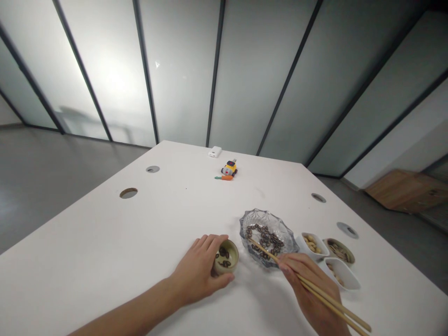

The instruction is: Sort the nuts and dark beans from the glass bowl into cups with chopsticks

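Observation:
My left hand [202, 268] is wrapped round a small olive-green cup [234, 255] that stands on the white table. Several dark brown beans [224, 255] lie in the cup. In my right hand [311, 284] is a pair of wooden chopsticks [325, 298], their tips reaching down into a fluted clear glass bowl [285, 228]. Dark beans [268, 240] are spread over the bottom of that bowl. Whether the tips pinch a bean is too small to tell. The glass bowl sits just right of the cup, apart from it.
Right of the glass bowl stand two white dishes [352, 283] holding pale nuts and a round olive dish [351, 255] with thin pieces. Farther back are a yellow toy car [229, 168], an orange toy carrot [227, 178] and a white box [214, 151]. The tabletop [157, 219] has several round holes.

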A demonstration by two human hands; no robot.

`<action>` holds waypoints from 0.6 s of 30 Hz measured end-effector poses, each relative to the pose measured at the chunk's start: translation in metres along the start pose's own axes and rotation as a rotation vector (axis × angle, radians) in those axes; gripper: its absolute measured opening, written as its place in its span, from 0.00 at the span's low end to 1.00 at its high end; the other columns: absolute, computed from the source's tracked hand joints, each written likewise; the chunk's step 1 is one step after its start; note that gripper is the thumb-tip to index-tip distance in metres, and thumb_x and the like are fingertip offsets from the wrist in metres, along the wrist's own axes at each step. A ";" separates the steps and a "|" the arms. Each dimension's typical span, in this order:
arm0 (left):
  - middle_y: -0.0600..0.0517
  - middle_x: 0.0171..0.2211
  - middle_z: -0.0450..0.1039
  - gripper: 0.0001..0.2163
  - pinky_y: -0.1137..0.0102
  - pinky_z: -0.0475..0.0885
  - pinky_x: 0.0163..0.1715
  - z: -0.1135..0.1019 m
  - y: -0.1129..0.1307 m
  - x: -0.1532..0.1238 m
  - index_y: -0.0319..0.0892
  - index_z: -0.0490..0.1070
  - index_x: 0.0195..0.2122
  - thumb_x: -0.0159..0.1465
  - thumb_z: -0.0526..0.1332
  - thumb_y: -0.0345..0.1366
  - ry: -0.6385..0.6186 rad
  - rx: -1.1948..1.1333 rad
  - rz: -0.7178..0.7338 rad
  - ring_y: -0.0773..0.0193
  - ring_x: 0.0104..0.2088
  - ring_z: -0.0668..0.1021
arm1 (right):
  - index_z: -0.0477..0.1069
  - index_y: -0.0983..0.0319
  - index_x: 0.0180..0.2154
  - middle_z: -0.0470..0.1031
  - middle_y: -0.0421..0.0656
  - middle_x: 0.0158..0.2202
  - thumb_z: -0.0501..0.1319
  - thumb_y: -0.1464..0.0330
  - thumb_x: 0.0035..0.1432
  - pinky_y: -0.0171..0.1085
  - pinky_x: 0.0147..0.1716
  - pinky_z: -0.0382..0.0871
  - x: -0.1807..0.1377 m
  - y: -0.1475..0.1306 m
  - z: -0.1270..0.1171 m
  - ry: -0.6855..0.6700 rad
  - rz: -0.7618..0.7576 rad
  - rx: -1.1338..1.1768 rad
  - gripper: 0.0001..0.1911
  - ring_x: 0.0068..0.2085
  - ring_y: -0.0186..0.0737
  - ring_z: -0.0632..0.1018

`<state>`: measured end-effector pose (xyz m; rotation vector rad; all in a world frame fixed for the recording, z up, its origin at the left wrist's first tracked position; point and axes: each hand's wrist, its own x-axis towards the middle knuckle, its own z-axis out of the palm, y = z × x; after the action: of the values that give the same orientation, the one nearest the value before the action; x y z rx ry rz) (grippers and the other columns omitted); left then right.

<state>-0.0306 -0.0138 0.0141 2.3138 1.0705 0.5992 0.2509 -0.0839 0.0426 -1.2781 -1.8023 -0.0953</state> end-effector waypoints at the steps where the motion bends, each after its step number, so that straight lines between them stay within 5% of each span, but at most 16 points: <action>1: 0.45 0.59 0.72 0.34 0.52 0.69 0.60 0.000 0.000 0.000 0.49 0.59 0.66 0.61 0.73 0.41 -0.001 0.000 0.002 0.47 0.57 0.74 | 0.81 0.56 0.36 0.83 0.42 0.36 0.62 0.62 0.71 0.31 0.40 0.81 -0.001 0.001 0.000 -0.005 -0.001 -0.003 0.12 0.36 0.37 0.85; 18: 0.45 0.60 0.72 0.34 0.51 0.69 0.60 0.000 0.000 -0.001 0.48 0.59 0.66 0.61 0.72 0.40 0.002 0.002 0.004 0.46 0.58 0.74 | 0.79 0.55 0.38 0.83 0.41 0.37 0.60 0.61 0.72 0.34 0.41 0.81 -0.007 0.007 0.005 0.000 0.007 -0.009 0.11 0.38 0.39 0.85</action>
<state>-0.0310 -0.0142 0.0135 2.3175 1.0680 0.6020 0.2537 -0.0826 0.0318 -1.2907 -1.7995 -0.1001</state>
